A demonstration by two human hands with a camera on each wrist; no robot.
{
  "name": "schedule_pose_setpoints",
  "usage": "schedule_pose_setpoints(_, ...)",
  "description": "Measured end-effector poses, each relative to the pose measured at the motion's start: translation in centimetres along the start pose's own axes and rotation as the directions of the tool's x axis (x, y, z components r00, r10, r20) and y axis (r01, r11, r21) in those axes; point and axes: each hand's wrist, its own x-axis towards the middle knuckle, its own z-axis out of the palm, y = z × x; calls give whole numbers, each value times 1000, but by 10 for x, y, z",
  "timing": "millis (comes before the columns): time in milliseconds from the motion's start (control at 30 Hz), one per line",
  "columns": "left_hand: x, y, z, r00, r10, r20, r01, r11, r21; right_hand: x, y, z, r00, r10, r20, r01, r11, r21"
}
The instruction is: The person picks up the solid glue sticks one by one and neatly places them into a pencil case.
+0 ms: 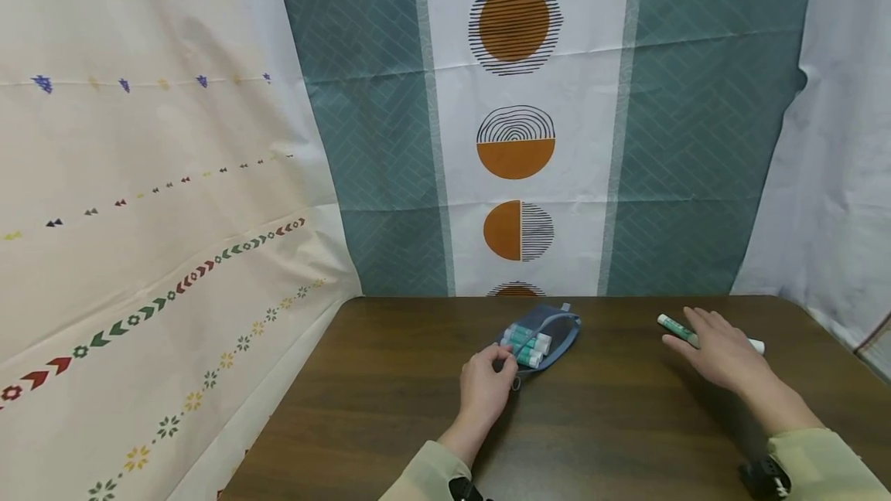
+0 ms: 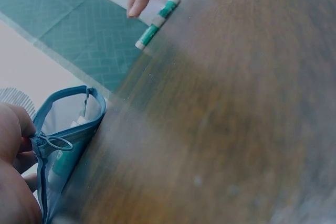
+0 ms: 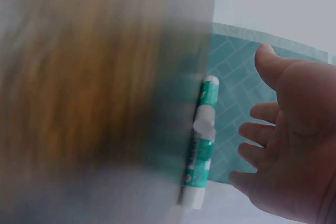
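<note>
Pinching fingers: the left hand has thumb and index finger on the near edge of the pouch, close to its zip pull; how the remaining fingers lie is partly hidden.
Spread fingers: the right hand keeps its thumb well apart from the others, with gaps between the fingers; it holds nothing, and the right wrist view shows it apart from the loose tubes.
Pouch: on the table, just ahead of the left hand, with its mouth gaping. It is probably light and floppy, liable to sag or slide; the zip edge looks the firmest place to hold.
Tubes inside: several green-and-white tubes lie side by side in the pouch; the exact count cannot be told. Their weight should steady the cloth a little.
Loose tubes: two, roughly end to end on the table beneath the right hand. They look light, stiff and smooth, likely to roll if nudged; a grip across each barrel, thumb opposite fingers, seems surer than one on a cap.
Left arm: reaches forward from the near edge of view, wrist bent, knuckles up.
Right arm: slants inward from the lower right, back of the hand up, sleeve behind the wrist.
</note>
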Motion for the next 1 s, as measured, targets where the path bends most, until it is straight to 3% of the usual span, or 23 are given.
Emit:
schedule_pose_setpoints(300,0,-1,-1,1000,-2,6,2,1000,4,-2,10,0,1000,-25,-19,24,998,-53)
schedule_pose_setpoints(533,1,-1,-1,1000,27,-2,-27,999,25,-2,17,3,1000,-15,13,16,997,-73)
schedule_pose_setpoints(1000,1,-3,0,1000,30,-9,-30,999,25,-3,26,11,996,-90,-13,88,991,-103)
